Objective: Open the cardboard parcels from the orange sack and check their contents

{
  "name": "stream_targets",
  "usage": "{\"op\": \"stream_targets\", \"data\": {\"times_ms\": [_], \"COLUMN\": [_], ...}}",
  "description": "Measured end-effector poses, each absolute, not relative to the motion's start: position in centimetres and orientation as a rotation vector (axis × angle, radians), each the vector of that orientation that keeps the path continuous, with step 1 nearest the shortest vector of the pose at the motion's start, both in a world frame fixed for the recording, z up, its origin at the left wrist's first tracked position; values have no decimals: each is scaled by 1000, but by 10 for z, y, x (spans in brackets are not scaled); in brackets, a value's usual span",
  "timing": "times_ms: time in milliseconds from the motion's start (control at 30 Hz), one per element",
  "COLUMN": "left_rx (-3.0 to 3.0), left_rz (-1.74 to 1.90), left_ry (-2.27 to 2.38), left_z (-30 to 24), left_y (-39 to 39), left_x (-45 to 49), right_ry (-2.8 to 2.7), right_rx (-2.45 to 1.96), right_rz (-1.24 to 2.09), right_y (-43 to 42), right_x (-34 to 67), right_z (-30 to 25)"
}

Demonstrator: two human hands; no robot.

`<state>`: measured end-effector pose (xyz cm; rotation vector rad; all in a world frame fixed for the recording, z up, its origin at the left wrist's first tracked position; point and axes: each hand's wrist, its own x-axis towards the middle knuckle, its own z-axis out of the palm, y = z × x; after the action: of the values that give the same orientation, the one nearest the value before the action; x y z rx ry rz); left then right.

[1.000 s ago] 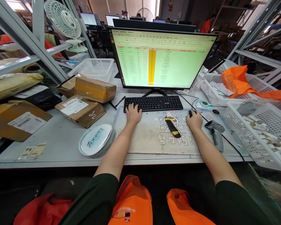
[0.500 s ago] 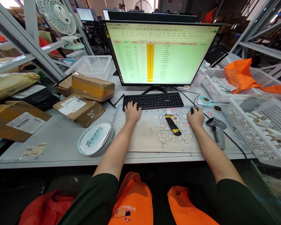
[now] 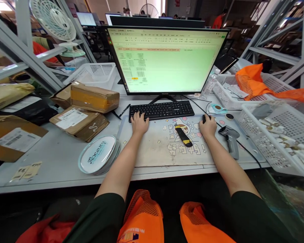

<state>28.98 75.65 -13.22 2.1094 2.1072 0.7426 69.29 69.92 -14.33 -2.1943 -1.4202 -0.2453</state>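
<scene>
My left hand (image 3: 140, 124) rests with spread fingers on the left end of a black keyboard (image 3: 164, 110). My right hand (image 3: 208, 127) is wrapped round a dark computer mouse (image 3: 204, 118), mostly hidden under the fingers. Behind the keyboard stands a monitor (image 3: 172, 64) with a spreadsheet on a green background. Between my forearms a black and yellow utility knife (image 3: 183, 136) lies on a printed desk mat (image 3: 152, 152). A grey barcode scanner (image 3: 230, 140) lies just right of my right hand.
Taped cardboard boxes (image 3: 95, 98) are piled at left, behind a stack of round white lids (image 3: 98, 155). White plastic baskets (image 3: 260, 135) line the right side, one draped with orange cloth (image 3: 250, 82). A bottle (image 3: 211, 82) stands by the monitor. A fan (image 3: 53, 20) sits on the left rack.
The screen has switched from a table with a tall yellow column to another sheet with a small yellow cell. The view has shifted slightly; both hands keep their places.
</scene>
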Motion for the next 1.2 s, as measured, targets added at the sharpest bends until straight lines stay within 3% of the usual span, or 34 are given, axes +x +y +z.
{"op": "stream_targets", "data": {"times_ms": [1200], "left_rx": [2100], "left_rz": [745], "left_ry": [2110], "left_z": [-134], "left_y": [754], "left_x": [286], "right_ry": [-1502], "right_rx": [-2043], "right_rz": [-247], "right_y": [715], "right_x": [710], "right_z": [-164]}}
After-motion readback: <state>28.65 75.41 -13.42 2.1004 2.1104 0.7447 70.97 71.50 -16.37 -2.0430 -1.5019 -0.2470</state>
